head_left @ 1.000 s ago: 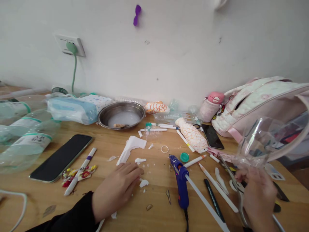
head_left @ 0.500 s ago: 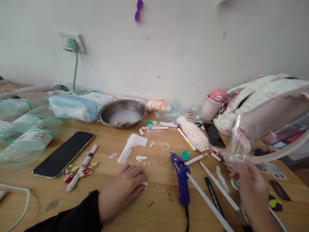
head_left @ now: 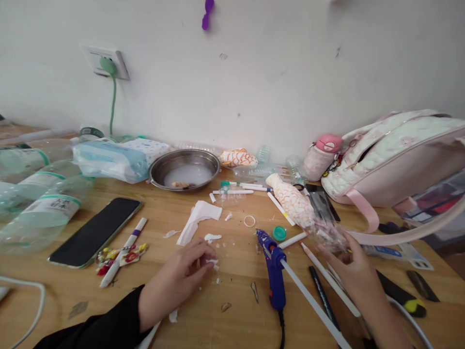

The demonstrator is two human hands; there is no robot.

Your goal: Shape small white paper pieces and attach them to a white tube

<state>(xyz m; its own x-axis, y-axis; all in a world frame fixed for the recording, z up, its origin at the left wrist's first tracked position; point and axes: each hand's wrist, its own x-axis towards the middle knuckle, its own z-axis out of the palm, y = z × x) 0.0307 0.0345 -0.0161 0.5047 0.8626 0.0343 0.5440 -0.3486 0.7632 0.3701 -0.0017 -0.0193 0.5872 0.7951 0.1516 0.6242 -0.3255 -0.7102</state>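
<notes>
- Plastic bottle piece (head_left: 321, 206), clear and thin-walled, at the right of the wooden table (head_left: 163, 206), leaning away from the person.
- Right hand (head_left: 358, 276): thumb and fingers set apart around the near end of that piece, gripping it (the fingertips blur into the plastic).
- Left hand (head_left: 178, 278): fingers curled, thumb bent in toward them, at a small white scrap (head_left: 214, 263); whether they pinch it or only touch it, I cannot tell.
- White fish-shaped figure with orange scale lines (head_left: 288, 196), partly seen through the clear piece; whether the two touch is unclear.
- Blue glue gun (head_left: 275, 278) lying between the hands, a long white glue stick (head_left: 312, 303) jutting from its back end.
- Round green plastic cap (head_left: 279, 233) just beside the gun's nozzle.
- Torn white paper strip (head_left: 198, 220) beyond the left hand.
- Black flat phone (head_left: 96, 232) farther left, near a white pen with a purple band (head_left: 128, 247).
- Round metal bowl (head_left: 162, 169) toward the wall, holding cloudy liquid.
- Pale pink backpack (head_left: 395, 167) at the far right, beside a pink-lidded bottle (head_left: 321, 157).
</notes>
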